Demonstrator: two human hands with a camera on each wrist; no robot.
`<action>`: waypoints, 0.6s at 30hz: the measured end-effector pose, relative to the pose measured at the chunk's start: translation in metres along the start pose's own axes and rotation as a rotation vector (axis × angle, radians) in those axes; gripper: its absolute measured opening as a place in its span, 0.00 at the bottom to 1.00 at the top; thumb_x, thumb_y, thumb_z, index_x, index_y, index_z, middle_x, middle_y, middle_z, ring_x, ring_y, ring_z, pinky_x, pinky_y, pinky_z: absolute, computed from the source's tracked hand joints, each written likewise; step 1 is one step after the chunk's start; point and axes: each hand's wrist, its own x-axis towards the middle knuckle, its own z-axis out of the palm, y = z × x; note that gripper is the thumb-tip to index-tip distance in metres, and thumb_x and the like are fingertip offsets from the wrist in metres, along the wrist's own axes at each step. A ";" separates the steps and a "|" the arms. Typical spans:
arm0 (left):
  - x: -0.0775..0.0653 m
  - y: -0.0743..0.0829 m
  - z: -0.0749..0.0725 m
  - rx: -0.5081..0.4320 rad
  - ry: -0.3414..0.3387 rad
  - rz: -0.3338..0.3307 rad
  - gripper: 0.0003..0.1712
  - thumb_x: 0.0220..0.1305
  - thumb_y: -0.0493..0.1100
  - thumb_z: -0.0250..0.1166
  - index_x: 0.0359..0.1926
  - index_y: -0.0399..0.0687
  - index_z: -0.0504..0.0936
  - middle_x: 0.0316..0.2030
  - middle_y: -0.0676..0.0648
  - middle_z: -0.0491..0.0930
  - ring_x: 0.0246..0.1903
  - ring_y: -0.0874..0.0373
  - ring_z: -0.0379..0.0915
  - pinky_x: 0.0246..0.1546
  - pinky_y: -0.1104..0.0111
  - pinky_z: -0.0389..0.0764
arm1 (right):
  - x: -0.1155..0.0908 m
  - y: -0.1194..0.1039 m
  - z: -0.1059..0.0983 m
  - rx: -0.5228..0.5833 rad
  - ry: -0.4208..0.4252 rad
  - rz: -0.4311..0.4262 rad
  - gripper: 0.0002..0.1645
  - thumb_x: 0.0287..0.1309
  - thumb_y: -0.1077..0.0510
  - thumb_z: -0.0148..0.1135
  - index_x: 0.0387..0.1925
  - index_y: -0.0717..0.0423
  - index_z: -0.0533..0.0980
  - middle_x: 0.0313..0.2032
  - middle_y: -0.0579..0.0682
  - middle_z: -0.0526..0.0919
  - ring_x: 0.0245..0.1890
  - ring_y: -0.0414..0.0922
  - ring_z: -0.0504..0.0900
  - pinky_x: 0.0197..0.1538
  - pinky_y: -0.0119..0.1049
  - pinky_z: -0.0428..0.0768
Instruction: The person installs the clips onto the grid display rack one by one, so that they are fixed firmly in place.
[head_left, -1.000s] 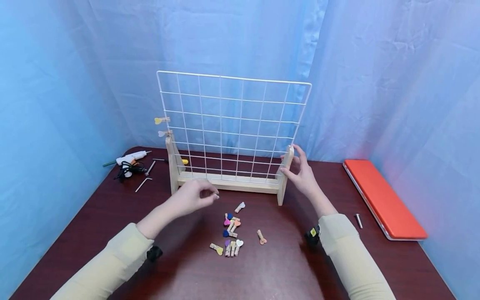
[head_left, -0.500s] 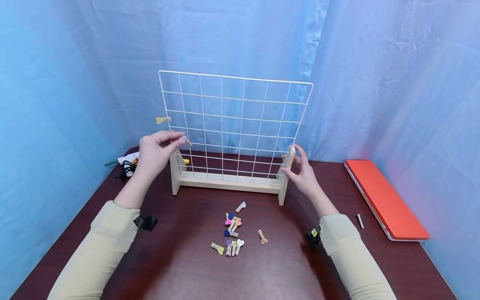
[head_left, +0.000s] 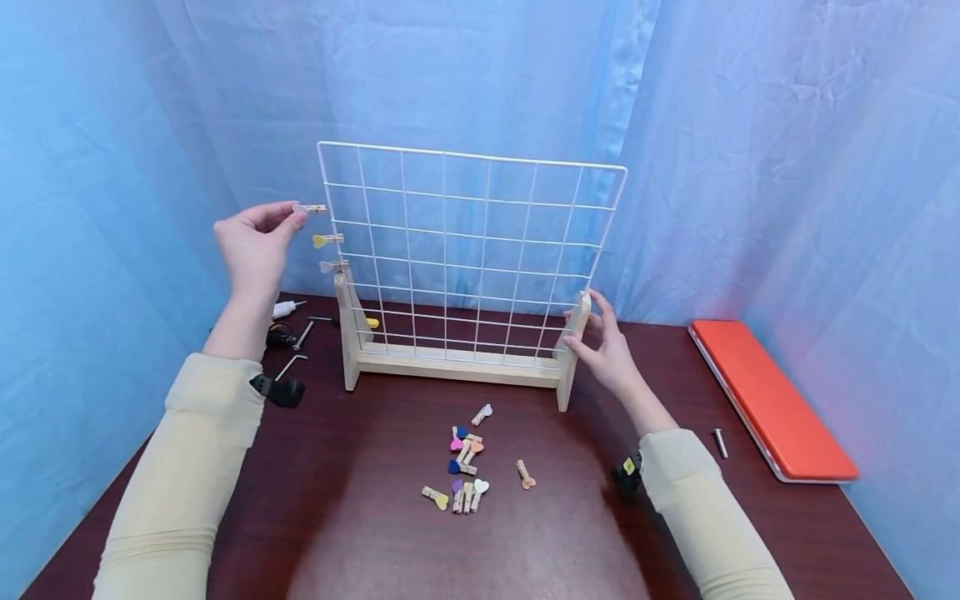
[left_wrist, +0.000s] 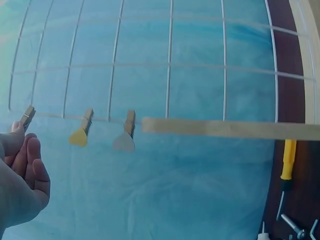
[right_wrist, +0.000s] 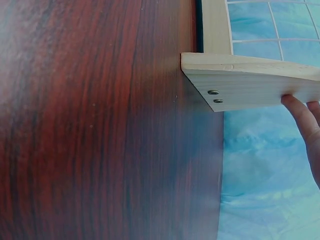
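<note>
My left hand (head_left: 251,246) pinches a small wooden clothespin (head_left: 317,209) with a pale heart on its end, the pin's tip right at the left edge of the white wire grid (head_left: 472,156). In the left wrist view that clothespin (left_wrist: 29,116) points at the grid's outer wire. Below it on the same edge are a yellow-heart clothespin (head_left: 327,240) and a whitish-heart clothespin (head_left: 333,267). The grid stands in a wooden stand (head_left: 457,365). My right hand (head_left: 609,354) grips the stand's right upright (right_wrist: 250,87), thumb in front and fingers partly hidden behind.
Several heart clothespins (head_left: 467,468) lie on the dark table (head_left: 390,542) before the stand. Hex keys (head_left: 291,367), a yellow-handled screwdriver (left_wrist: 288,160) and a partly hidden white tool (head_left: 283,309) are at left. A red case (head_left: 772,400) and a bolt (head_left: 721,442) lie at right.
My left hand has risen from over the table to the grid's left edge, bringing a clothespin above the two clipped there. The right hand stays on the upright.
</note>
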 end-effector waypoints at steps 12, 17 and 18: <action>0.017 -0.014 0.005 0.112 0.005 -0.090 0.18 0.43 0.53 0.68 0.35 0.50 0.86 0.27 0.56 0.81 0.30 0.66 0.77 0.33 0.78 0.73 | -0.002 -0.005 0.001 0.029 -0.012 -0.024 0.47 0.51 0.69 0.58 0.67 0.52 0.44 0.50 0.63 0.74 0.51 0.59 0.72 0.47 0.56 0.70; 0.017 -0.014 0.010 0.131 -0.014 -0.084 0.18 0.44 0.53 0.67 0.37 0.50 0.85 0.28 0.55 0.80 0.30 0.66 0.76 0.33 0.77 0.73 | -0.001 -0.004 0.001 0.029 -0.016 -0.024 0.47 0.51 0.69 0.58 0.67 0.50 0.44 0.50 0.62 0.74 0.51 0.60 0.72 0.47 0.57 0.70; 0.017 -0.015 0.010 0.136 -0.018 -0.078 0.18 0.44 0.53 0.67 0.37 0.50 0.85 0.27 0.55 0.80 0.30 0.66 0.76 0.32 0.78 0.72 | 0.000 -0.004 0.001 0.030 -0.016 -0.023 0.47 0.51 0.69 0.58 0.67 0.49 0.44 0.50 0.62 0.74 0.51 0.59 0.72 0.48 0.57 0.70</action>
